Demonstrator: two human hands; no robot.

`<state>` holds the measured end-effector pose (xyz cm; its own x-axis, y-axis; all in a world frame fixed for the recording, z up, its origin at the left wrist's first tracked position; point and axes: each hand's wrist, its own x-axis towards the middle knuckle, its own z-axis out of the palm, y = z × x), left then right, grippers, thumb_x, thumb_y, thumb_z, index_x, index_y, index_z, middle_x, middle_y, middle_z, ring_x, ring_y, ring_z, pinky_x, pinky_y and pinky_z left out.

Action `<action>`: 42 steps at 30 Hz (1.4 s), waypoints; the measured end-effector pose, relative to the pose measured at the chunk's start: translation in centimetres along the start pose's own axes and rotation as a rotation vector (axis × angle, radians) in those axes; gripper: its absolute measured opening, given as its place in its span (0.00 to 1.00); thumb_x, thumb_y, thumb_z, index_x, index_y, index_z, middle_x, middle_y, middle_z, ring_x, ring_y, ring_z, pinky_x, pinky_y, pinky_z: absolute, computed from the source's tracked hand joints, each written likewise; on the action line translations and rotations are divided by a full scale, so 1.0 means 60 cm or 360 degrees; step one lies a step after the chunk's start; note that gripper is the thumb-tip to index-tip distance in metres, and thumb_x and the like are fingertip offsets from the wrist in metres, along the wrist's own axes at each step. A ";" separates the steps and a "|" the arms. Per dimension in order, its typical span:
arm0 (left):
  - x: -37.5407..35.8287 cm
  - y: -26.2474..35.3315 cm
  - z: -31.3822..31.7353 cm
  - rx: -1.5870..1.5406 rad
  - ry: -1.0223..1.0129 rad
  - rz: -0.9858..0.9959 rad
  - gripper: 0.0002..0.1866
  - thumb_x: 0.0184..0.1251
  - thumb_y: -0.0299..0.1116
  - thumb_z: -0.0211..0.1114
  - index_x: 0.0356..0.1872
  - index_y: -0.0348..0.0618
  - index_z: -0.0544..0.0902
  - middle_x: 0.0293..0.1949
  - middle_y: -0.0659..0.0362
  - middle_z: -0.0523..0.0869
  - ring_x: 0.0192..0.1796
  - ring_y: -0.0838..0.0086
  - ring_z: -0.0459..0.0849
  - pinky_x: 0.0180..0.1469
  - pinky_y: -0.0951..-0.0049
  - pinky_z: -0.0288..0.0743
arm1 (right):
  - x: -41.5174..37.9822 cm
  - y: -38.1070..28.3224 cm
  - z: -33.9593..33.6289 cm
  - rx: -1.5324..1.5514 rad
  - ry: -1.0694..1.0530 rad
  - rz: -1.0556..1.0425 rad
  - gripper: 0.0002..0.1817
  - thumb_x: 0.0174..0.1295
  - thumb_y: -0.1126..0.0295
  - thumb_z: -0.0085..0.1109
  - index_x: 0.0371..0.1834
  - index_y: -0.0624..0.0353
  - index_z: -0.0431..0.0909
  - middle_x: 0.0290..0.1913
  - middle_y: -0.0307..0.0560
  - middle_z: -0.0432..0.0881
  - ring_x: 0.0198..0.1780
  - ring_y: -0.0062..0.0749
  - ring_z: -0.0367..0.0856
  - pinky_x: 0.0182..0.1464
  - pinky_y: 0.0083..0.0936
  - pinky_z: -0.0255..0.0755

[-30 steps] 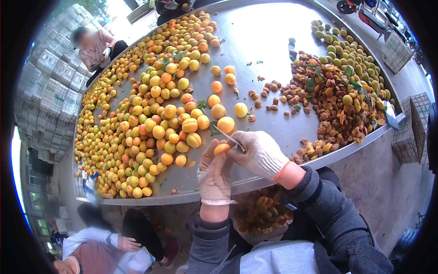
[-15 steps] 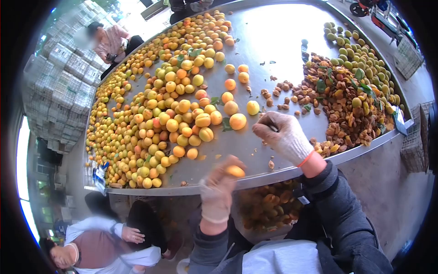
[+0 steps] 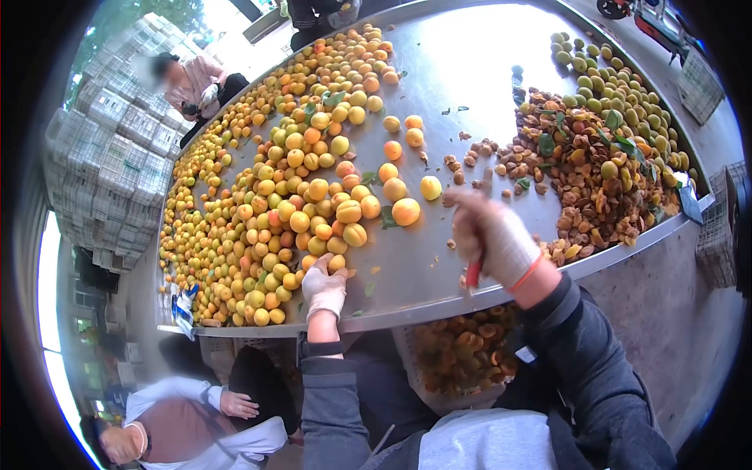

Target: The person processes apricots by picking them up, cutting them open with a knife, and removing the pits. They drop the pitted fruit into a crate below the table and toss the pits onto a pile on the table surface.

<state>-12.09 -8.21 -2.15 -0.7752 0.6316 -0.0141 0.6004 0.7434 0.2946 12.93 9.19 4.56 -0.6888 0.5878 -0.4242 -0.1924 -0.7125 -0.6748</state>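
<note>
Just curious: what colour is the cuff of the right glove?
Orange-red, a thin band on the whitish right glove; the head view shows it.

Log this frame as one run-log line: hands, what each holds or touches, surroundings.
left hand: reaching into apricots, grasp unclear | right hand: blurred, shut on red-handled knife | pits pile right | metal table

Gloved left hand [image 3: 324, 287] reaches apricot pile [image 3: 274, 204] on steel table [image 3: 470, 55]; right hand [image 3: 492, 235] grips red-handled knife [image 3: 473, 272]; pits [image 3: 587, 176] far right.
</note>
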 end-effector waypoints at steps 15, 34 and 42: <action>-0.078 0.145 -0.026 -0.3298 -0.0898 0.0115 0.27 0.65 0.26 0.66 0.66 0.39 0.70 0.56 0.46 0.80 0.56 0.60 0.83 0.58 0.62 0.80 | -0.033 0.039 0.025 -0.1349 -0.0394 -0.0457 0.11 0.59 0.73 0.59 0.43 0.62 0.83 0.39 0.47 0.86 0.41 0.25 0.82 0.48 0.24 0.76; -0.114 0.177 -0.040 -0.2836 -0.0470 0.0047 0.29 0.65 0.38 0.70 0.61 0.31 0.73 0.53 0.44 0.83 0.54 0.66 0.83 0.58 0.70 0.76 | -0.021 0.062 0.069 -0.1734 -0.0370 -0.0636 0.11 0.56 0.74 0.57 0.43 0.63 0.80 0.31 0.57 0.84 0.33 0.44 0.85 0.42 0.34 0.76; -0.132 0.193 -0.052 -0.2690 -0.0294 0.0156 0.29 0.62 0.25 0.71 0.62 0.30 0.71 0.53 0.46 0.82 0.54 0.70 0.82 0.59 0.72 0.76 | -0.015 0.066 0.078 -0.1917 -0.0376 -0.0746 0.07 0.54 0.75 0.59 0.35 0.62 0.82 0.28 0.59 0.81 0.32 0.56 0.81 0.37 0.37 0.75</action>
<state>0.40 -5.30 4.33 -0.6461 0.7633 -0.0019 -0.3161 -0.2653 0.9109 9.51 4.06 5.11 -0.8562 0.5159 0.0286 0.2103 0.3985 -0.8927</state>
